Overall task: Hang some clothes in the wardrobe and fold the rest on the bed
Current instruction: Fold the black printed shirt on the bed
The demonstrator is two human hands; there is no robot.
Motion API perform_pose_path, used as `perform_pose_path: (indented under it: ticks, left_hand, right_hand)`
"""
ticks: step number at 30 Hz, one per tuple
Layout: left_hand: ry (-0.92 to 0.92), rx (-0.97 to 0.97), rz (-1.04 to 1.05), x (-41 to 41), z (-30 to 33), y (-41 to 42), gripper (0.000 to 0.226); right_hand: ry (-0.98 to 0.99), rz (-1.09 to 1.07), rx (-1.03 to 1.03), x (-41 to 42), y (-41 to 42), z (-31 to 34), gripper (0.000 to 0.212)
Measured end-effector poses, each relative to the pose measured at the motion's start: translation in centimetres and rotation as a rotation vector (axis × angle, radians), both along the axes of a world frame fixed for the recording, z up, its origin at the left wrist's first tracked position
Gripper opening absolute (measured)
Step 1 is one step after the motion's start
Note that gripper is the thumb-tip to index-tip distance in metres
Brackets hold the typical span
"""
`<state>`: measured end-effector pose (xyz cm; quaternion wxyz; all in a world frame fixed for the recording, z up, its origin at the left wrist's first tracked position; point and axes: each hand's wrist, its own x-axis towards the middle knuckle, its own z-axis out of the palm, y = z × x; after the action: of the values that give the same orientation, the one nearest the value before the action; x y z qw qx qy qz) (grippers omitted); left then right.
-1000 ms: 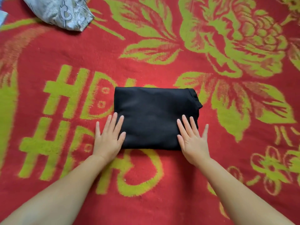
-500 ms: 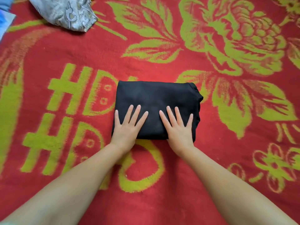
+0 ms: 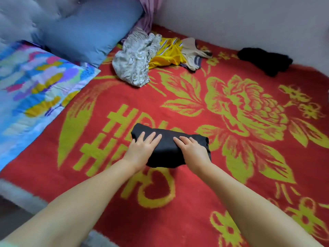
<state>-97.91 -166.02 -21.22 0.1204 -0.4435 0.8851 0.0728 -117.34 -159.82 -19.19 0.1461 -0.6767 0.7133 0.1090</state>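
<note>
"Hands moved in?"

"Yes. My left hand [image 3: 142,148] and right hand [image 3: 193,150] now lie flat on the folded black shirt [image 3: 167,150], mid-bed [image 3: 178,193]. Folding looks done. Clothes pile [image 3: 153,56] at twelve o'clock."

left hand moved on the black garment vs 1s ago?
Yes. The left hand slid from the folded black garment's near-left corner up onto its top, fingers flat. The right hand likewise.

Open red blanket [image 3: 178,107] lay beyond and right of the folded black garment [image 3: 167,148]. A loose clothes pile [image 3: 153,56] and blue pillow [image 3: 85,31] blocked the far left; another black garment [image 3: 265,60] lay against the wall [image 3: 249,20].
</note>
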Motion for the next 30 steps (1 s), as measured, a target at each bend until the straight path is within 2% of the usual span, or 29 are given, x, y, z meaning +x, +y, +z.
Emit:
perform_pose_path:
  ticks: [6, 16, 19, 24, 30]
  left_hand:
    - [-0.010, -0.098, 0.247, 10.0, 6.9, 9.8, 0.083]
    - [-0.072, -0.152, 0.739, 28.1, 13.4, 29.3, 0.072]
    - [-0.082, -0.159, 0.874, 33.2, 14.4, 36.3, 0.072]
    - [-0.092, -0.191, 1.073, 41.5, 15.6, 49.3, 0.083]
    - [-0.098, -0.188, 1.186, 50.6, 16.0, 63.6, 0.091]
  right_hand:
    - [0.008, 0.320, -0.090, 8.6, 4.7, 7.1, 0.076]
    - [-0.045, 0.878, -0.174, 28.5, 14.0, 13.1, 0.068]
    - [-0.057, 1.041, -0.172, 35.0, 18.2, 14.1, 0.076]
    - [-0.082, 1.252, -0.200, 45.9, 27.8, 15.4, 0.073]
    - [-0.125, 1.387, -0.152, 57.2, 39.8, 15.9, 0.079]
